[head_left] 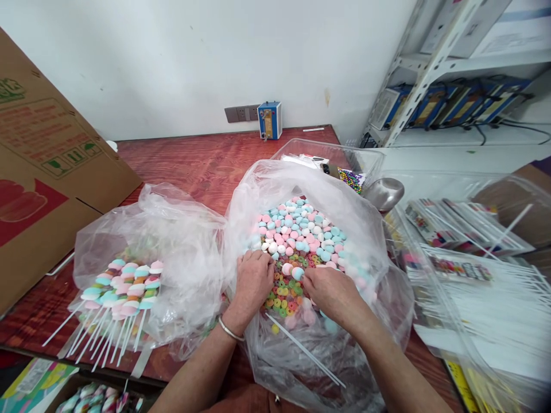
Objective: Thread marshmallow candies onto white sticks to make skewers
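Observation:
A clear plastic bag (379, 223) lies open before me, with pink, blue and white marshmallows (301, 229) at the back and small coloured gummy rings (282, 295) nearer. My left hand (255, 281) is at the bag's left side, fingers curled down by the marshmallows and rings; their tips are partly hidden. My right hand (330, 292) pinches at a blue-and-white marshmallow (297, 273), which sits in line with a pink-and-white one (287, 268) between my hands. Whether a stick runs through them I cannot tell. White sticks (305, 350) lie across the bag's near part.
Marshmallow skewers (129, 287) lie on another plastic bag (189, 241) at left, beside a cardboard box (55, 155). A metal scoop (384, 194) stands behind the bag. Clear trays at right hold sticks (512, 287) and packets. A blue-and-white device (270, 120) stands by the wall.

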`<act>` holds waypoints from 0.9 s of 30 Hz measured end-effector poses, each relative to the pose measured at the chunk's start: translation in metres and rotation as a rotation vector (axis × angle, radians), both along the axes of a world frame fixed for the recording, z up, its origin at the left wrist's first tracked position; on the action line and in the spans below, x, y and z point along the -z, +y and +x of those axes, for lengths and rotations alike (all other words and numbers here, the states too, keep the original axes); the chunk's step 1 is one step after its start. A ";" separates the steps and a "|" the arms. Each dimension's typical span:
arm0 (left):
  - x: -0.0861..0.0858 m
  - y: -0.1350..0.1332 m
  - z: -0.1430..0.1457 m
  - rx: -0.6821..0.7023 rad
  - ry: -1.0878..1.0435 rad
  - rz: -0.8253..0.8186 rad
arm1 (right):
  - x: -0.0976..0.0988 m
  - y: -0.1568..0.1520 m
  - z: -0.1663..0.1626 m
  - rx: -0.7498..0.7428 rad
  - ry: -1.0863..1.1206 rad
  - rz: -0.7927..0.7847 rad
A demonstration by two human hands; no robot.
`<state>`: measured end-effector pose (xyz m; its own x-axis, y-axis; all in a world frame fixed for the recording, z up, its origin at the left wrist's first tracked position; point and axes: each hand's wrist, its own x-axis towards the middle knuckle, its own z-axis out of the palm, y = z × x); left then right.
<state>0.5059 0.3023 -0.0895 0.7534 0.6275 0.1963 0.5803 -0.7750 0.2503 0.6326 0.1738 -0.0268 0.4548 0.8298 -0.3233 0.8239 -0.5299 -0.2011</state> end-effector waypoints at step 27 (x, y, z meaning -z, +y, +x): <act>-0.007 0.012 0.005 -0.113 -0.573 -0.820 | 0.032 -0.025 0.017 0.055 0.442 0.372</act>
<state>0.5113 0.3140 -0.0828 0.6084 0.7935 -0.0142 0.2652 -0.1864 0.9460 0.6497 0.1486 -0.0593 0.3887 0.9030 -0.1830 0.5929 -0.3971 -0.7006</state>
